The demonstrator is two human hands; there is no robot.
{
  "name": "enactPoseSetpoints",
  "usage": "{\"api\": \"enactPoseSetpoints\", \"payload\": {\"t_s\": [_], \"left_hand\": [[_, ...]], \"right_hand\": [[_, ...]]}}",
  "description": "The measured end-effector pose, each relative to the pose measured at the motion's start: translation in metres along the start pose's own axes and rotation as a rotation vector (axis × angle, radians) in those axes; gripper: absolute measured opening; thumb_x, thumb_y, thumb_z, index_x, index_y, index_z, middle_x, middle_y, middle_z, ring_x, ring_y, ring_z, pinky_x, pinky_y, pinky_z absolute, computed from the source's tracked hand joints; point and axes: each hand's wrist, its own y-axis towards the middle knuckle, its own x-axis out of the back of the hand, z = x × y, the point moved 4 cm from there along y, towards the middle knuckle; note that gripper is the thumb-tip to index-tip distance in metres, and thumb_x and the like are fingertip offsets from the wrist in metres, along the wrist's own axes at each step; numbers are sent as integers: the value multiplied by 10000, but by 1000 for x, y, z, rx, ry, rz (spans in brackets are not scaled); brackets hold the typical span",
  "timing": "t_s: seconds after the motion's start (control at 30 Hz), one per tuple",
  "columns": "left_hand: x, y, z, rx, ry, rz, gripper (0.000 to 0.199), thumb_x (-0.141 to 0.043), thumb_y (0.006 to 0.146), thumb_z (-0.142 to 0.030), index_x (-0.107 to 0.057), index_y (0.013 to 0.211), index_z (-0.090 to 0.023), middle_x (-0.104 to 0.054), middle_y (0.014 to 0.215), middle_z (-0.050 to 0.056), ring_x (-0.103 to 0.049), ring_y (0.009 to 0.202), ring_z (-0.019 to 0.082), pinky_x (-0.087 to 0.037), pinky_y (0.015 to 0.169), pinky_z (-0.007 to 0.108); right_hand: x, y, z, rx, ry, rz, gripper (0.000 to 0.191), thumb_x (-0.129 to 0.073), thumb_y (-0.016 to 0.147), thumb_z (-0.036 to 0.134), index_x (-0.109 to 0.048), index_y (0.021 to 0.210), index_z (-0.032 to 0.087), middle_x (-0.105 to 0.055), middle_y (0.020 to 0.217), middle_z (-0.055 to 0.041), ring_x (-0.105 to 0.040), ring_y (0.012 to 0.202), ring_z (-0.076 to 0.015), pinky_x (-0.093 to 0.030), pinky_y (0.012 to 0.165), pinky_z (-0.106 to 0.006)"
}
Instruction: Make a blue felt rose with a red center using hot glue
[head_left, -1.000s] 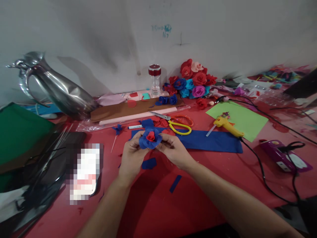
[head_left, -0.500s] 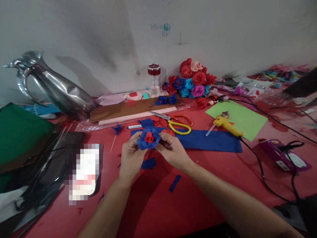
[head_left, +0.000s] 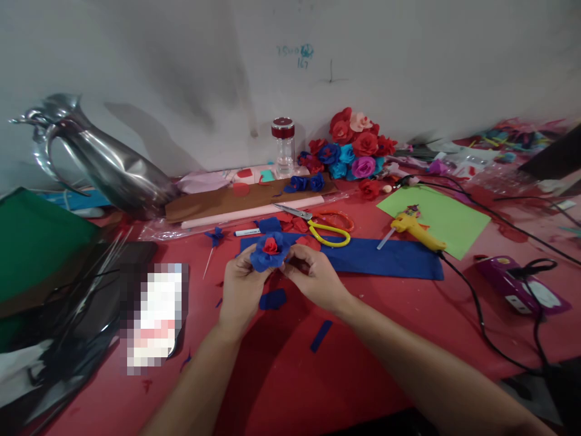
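A paper flower (head_left: 271, 247) with blue outer petals and a red centre is held up over the red table. My left hand (head_left: 240, 281) grips it from the left and below, its fingers partly hidden behind the petals. On the other side, my right hand (head_left: 313, 272) is closed, thumb and fingertips pinching at the flower's lower right edge. Behind the hands lies a long blue paper strip (head_left: 385, 257). Scissors (head_left: 327, 232) with a yellow and a red handle lie just beyond it. Small blue paper pieces (head_left: 273, 299) rest below the hands.
A yellow glue gun (head_left: 415, 230) lies on green paper (head_left: 458, 221), its black cord running right past a purple device (head_left: 517, 287). Finished paper flowers (head_left: 358, 145) and a glass jar (head_left: 285, 148) stand at the back. A metal jug (head_left: 118, 163) leans at left, near a blurred-out phone (head_left: 157, 315).
The flower has shifted slightly left and up and tilted a little. My right hand's fingertips have moved slightly left, to the flower's lower right edge.
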Motion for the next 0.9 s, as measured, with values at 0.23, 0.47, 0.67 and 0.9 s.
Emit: {"api": "enactPoseSetpoints", "payload": {"t_s": [0.23, 0.47, 0.67, 0.9], "left_hand": [[-1, 0, -4, -32, 30, -2, 113, -826, 618, -246, -720, 595, -214, -625, 591, -34, -579, 644, 146, -529, 653, 282], [0, 1, 3, 21, -14, -40, 81, -811, 607, -246, -743, 627, -206, -711, 664, -12, -634, 661, 150, -556, 720, 298], [0, 2, 6, 124, -73, -55, 154, -848, 559, -301, -748, 618, -200, -729, 646, 8, -662, 669, 168, -564, 726, 319], [-2, 3, 13, 243, -218, 13, 275, -910, 486, -383, -716, 551, -198, -725, 620, 15, -616, 583, 133, -539, 650, 288]], "right_hand": [[0, 0, 2, -10, -13, 16, 60, -603, 819, 236, -632, 782, 199, -653, 776, -24, -620, 770, -172, -481, 711, -292], [0, 0, 0, -12, 7, -5, 63, -602, 823, 248, -643, 819, 200, -686, 834, -32, -643, 792, -170, -492, 725, -293], [-2, -1, -2, -67, 61, 11, 91, -630, 816, 284, -658, 827, 197, -696, 814, -26, -632, 732, -157, -490, 692, -291], [-2, -1, -1, -79, 113, 4, 71, -621, 818, 269, -643, 805, 202, -694, 806, -30, -639, 755, -170, -491, 721, -307]]}}
